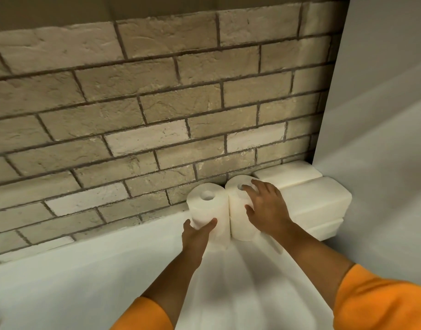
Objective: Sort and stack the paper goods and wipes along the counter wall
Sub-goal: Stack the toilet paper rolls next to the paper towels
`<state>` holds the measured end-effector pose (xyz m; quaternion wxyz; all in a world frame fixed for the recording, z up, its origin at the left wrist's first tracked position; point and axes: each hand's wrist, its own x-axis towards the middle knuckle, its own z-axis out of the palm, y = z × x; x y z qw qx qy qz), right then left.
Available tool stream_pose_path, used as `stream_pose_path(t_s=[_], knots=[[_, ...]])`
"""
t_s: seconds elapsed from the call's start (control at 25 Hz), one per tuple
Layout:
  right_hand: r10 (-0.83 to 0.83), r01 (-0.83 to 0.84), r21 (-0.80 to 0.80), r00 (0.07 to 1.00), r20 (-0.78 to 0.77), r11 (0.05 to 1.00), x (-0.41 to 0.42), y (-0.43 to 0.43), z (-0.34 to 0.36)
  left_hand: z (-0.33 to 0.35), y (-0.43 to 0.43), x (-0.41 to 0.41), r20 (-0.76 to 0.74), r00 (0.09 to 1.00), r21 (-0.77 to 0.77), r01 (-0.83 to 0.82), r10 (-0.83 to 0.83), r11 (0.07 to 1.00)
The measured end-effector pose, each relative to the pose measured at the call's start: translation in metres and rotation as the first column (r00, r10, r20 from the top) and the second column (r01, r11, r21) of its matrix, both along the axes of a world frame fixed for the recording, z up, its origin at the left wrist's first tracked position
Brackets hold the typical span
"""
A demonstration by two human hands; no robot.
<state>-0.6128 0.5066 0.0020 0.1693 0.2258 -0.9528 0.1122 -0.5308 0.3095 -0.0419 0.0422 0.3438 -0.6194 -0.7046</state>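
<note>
Two stacks of white paper rolls stand upright side by side against the brick wall. My left hand (197, 232) grips the left roll (208, 206), thumb on its left side and fingers across its front. My right hand (264, 208) rests on the top roll of the right stack (238, 198), fingers spread over its core hole, thumb on its side. A lower roll (241, 228) shows under it. White wrapped paper packs (316, 201) are stacked in the corner, touching the right stack.
The white counter (85, 270) runs along the brick wall (157, 103). A plain grey side wall (383, 139) closes off the right end. Both my forearms, in orange sleeves, reach in from the bottom.
</note>
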Motion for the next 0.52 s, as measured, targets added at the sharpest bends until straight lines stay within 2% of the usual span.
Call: stream_pose_path(t_s=[0.08, 0.12, 0.16, 0.2, 0.24, 0.28, 0.32, 0.36, 0.52], knots=[[0.017, -0.032, -0.184, 0.996, -0.082, 0.982, 0.018, -0.005, -0.005, 0.004, -0.001, 0.004, 0.019, 1.0, 0.029, 0.001, -0.001, 1.0], [0.033, -0.038, -0.302, 0.999, -0.021, 0.952, 0.027, -0.01, -0.007, 0.005, -0.002, 0.005, 0.031, 0.999, 0.048, 0.012, -0.013, 0.999], [0.056, 0.01, -0.421, 0.988, 0.143, 0.907, 0.036, -0.018, -0.008, 0.007, -0.003, 0.007, 0.044, 0.999, 0.053, 0.026, -0.029, 0.998], [0.086, 0.114, -0.5, 0.929, 0.36, 0.858, 0.044, -0.026, -0.009, 0.008, -0.005, 0.008, 0.046, 0.998, 0.05, 0.039, -0.041, 0.998], [0.144, 0.233, -0.542, 0.813, 0.564, 0.807, 0.048, -0.034, -0.014, 0.008, -0.006, 0.01, 0.034, 0.998, 0.049, 0.042, -0.044, 0.998], [0.219, 0.319, -0.555, 0.684, 0.696, 0.769, 0.052, -0.041, -0.018, 0.007, -0.006, 0.012, 0.01, 0.999, 0.055, 0.048, -0.048, 0.997], [0.287, 0.355, -0.569, 0.598, 0.748, 0.742, 0.054, -0.048, -0.024, 0.008, -0.006, 0.014, -0.017, 0.998, 0.072, 0.065, -0.064, 0.995], [0.343, 0.357, -0.593, 0.56, 0.754, 0.722, 0.055, -0.053, -0.032, 0.007, -0.006, 0.017, -0.047, 0.995, 0.095, 0.095, -0.091, 0.991], [0.472, 0.273, -0.68, 0.546, 0.692, 0.681, 0.049, -0.06, -0.053, 0.006, -0.011, 0.022, -0.12, 0.959, 0.126, 0.272, -0.257, 0.954]])
